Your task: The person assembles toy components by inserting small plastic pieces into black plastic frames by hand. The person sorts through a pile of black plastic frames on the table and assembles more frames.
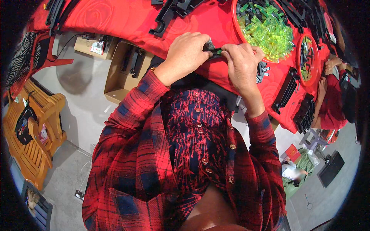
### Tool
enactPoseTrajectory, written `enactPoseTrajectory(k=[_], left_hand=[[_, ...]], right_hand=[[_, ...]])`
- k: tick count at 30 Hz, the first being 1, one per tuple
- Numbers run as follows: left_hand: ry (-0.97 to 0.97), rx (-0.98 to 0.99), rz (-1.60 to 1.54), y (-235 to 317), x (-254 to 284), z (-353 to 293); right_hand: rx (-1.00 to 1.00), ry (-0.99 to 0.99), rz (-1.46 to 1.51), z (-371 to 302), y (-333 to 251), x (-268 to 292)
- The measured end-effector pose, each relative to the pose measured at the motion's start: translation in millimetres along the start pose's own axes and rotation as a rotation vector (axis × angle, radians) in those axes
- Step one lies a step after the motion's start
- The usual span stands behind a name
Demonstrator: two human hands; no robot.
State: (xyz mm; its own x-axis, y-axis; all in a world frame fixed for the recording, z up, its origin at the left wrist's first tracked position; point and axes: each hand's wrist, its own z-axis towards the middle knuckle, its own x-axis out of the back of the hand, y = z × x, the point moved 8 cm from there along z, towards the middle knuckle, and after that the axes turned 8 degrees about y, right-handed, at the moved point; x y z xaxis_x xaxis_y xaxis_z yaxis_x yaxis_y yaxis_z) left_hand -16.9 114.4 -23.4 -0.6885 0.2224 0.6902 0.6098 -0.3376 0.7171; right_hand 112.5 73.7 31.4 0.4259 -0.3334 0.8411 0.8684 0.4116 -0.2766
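Observation:
My left hand (184,54) is closed at the near edge of the red-covered table, thumb and fingers pinching a small dark part (209,47). Opposite it, my right hand (243,65) pinches a short black piece (216,52) that shows a bit of green near the fingertips. The two pieces meet between my hands, and my fingers hide most of them. Just beyond my right hand stands a red-rimmed basin of yellow-green translucent plastic pieces (266,32), with black ones among them. Small grey pieces (263,71) lie on the cloth beside my right wrist.
Long black plastic parts (169,17) lie at the far side, others (286,90) at the right. A smaller red basin (318,57) holds mixed pieces near another person's hand (332,63). Below left are an open cardboard box (119,79) and a wooden chair (36,131).

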Motion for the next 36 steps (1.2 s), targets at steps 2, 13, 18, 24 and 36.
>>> enactPoseTrajectory(k=[2,13,18,24,36], left_hand=[[-0.013,0.017,-0.002,-1,0,0],[-0.013,0.024,-0.007,-1,-1,3],[-0.023,0.038,-0.029,-2,-2,3],[-0.026,0.062,-0.041,-4,-5,4],[-0.018,0.059,-0.064,-5,-5,5]], right_hand=[[0.005,0.004,0.001,-1,0,-2],[0.069,0.000,-0.059,-2,-4,-7],[0.078,0.018,-0.036,-4,-3,-10],[0.039,0.026,-0.009,-7,-1,-15],[0.035,0.021,-0.031,-7,-2,-12]])
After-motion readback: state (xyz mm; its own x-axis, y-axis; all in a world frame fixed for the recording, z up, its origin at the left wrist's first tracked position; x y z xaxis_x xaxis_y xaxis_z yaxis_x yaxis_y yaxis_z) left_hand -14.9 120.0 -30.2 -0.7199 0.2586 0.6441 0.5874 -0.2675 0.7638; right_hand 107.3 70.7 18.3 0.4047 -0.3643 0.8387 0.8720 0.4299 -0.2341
